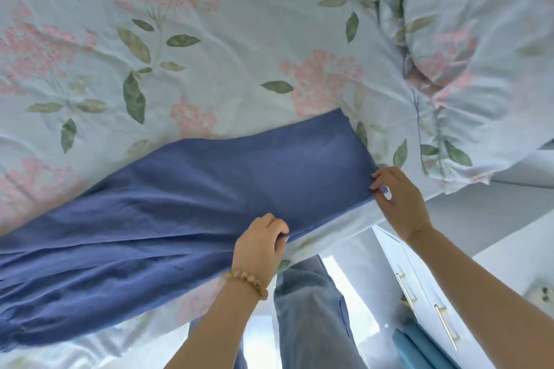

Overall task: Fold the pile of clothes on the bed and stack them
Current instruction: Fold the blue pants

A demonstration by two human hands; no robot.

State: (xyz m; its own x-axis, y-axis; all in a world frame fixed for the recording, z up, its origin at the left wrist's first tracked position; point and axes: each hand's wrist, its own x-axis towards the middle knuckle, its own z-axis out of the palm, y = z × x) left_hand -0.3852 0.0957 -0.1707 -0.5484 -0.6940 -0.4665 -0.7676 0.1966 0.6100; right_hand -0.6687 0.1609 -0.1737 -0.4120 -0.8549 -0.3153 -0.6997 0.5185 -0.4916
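A long blue garment (pixel 186 198) lies spread across the near side of the bed, running from the lower left up to a straight hem at the right. My left hand (pixel 259 244), with a beaded bracelet on its wrist, grips the garment's near edge, fingers curled over the cloth. My right hand (pixel 395 195) pinches the garment's right near corner at the bed's edge. No other clothes or stack show in this view.
The bed wears a pale floral cover (pixel 209 39). A matching pillow (pixel 467 63) lies at the right. Beside the bed on the right stands a white drawer unit with gold handles (pixel 443 323). My jeans-clad legs (pixel 311 317) are against the bed's near edge.
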